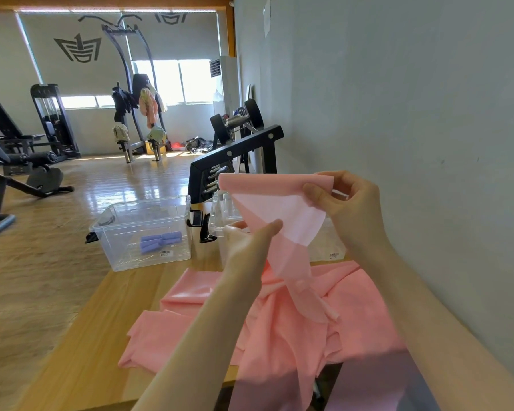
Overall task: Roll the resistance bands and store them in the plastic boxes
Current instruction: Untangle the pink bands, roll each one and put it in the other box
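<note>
A long pink resistance band (279,209) is lifted above the wooden table (80,345). My right hand (347,200) pinches its upper right corner, thumb on the front face. My left hand (250,244) grips the band lower down at its left edge, thumb on top. The rest of the band hangs down and lies crumpled in a pink heap (353,315) on the table. A clear plastic box (116,232) on the left holds rolled purple bands (161,240). A second clear box (330,247) stands behind the lifted band, mostly hidden.
A grey wall (413,114) runs close along the table's right side. A black dumbbell rack (238,149) stands just beyond the boxes. Black box clips (198,219) lie between the two boxes. Gym machines (27,149) fill the wooden floor at left.
</note>
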